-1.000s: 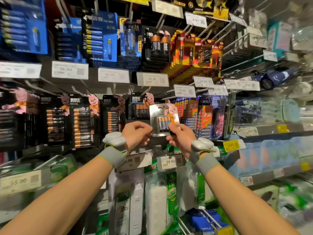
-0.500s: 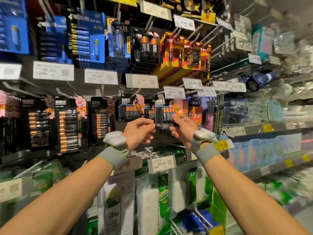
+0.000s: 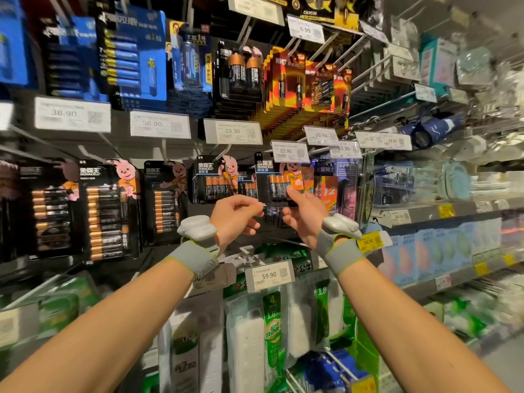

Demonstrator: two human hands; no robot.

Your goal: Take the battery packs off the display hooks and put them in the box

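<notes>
In front of the middle row of the display wall, just under a 22.90 price tag [image 3: 289, 152], a black battery pack [image 3: 276, 180] with four copper-topped cells and a pink rabbit figure is held upright between both hands. The right hand [image 3: 304, 219] grips its lower right part, thumb pressed on the front over the cells and the other fingers curled behind. The left hand [image 3: 235, 218] pinches the clear lower left corner of the pack between thumb and forefinger, the remaining fingers folded loosely beneath. Whether the pack's top is on its hook cannot be told; the tag covers it. Just to the left hangs a thicker stack of similar packs [image 3: 211, 181], and further left larger black packs [image 3: 109, 211] with long rows of cells. Both wrists carry grey bands with a white device [image 3: 197, 228] on top. Below the hands hangs a 59.90 tag [image 3: 269, 275] over white power strips [image 3: 245, 341].
</notes>
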